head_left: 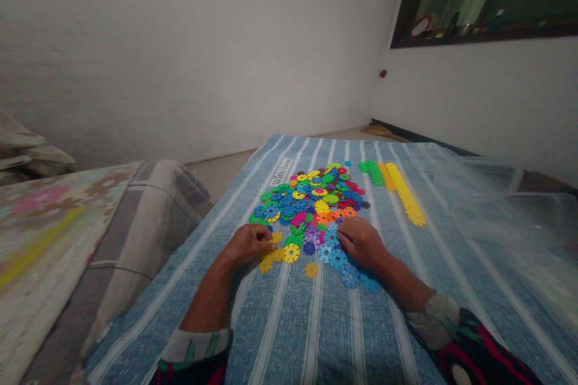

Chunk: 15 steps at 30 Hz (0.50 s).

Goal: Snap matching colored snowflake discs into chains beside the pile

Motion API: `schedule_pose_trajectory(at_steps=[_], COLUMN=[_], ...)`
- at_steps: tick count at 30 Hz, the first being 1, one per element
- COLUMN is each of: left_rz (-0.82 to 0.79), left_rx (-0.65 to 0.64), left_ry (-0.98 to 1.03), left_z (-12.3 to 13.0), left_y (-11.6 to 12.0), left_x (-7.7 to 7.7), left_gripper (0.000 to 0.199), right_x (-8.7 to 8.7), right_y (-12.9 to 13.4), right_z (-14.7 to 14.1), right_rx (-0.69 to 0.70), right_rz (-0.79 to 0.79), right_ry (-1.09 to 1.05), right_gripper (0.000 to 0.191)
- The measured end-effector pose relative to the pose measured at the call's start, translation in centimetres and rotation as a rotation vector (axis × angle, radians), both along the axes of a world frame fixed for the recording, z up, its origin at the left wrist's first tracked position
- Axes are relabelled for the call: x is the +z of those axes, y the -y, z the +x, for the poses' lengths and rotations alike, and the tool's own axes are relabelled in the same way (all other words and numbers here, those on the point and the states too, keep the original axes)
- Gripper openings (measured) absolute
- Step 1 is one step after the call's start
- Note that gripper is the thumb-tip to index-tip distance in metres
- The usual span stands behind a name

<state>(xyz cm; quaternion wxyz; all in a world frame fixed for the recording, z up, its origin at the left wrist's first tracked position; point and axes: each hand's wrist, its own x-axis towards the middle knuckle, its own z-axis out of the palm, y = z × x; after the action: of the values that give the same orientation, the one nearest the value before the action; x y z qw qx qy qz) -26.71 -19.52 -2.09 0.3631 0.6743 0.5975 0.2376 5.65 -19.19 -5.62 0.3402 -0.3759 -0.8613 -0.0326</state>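
A heap of colourful plastic flower-shaped discs (pixel 293 198) lies on the striped blue cloth. My left hand (pixel 250 245) is at the heap's near left edge, thumb and forefinger pinched together beside some orange-yellow discs (pixel 279 254). Whether one of them is between the fingertips is too small to tell. On the near right side, my right hand (pixel 363 242) rests with curled fingers against light-blue discs (pixel 337 257); what its fingertips hold is hidden. Between the hands lie purple discs (pixel 311 234), green discs (pixel 295 237) and a bright yellow disc (pixel 291 253).
Right of the heap, overlapping discs form a yellow row (pixel 406 195), a short orange row (pixel 386 177) and a green row (pixel 373 172). A clear plastic container (pixel 506 204) stands at the right. A covered surface with flowered cloth (pixel 58 216) is at the left.
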Motion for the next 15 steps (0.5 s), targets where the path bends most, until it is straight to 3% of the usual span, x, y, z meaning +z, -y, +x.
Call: schedule_pose_trajectory(at_steps=[8,15], left_rz=[0.089,0.14], left_rx=[0.202,0.166], left_ry=[0.082,-0.028], left_z=[1.3,1.5], left_y=[-0.1,-0.4], left_x=[0.1,-0.3], left_gripper=[0.031,0.033], right_x=[0.0,0.0], right_y=[-0.1,-0.1], right_z=[0.1,0.0], right_rx=[0.013,0.028], right_rz=[-0.008,0.001], right_ry=[0.009,0.009], right_gripper=[0.025,0.023])
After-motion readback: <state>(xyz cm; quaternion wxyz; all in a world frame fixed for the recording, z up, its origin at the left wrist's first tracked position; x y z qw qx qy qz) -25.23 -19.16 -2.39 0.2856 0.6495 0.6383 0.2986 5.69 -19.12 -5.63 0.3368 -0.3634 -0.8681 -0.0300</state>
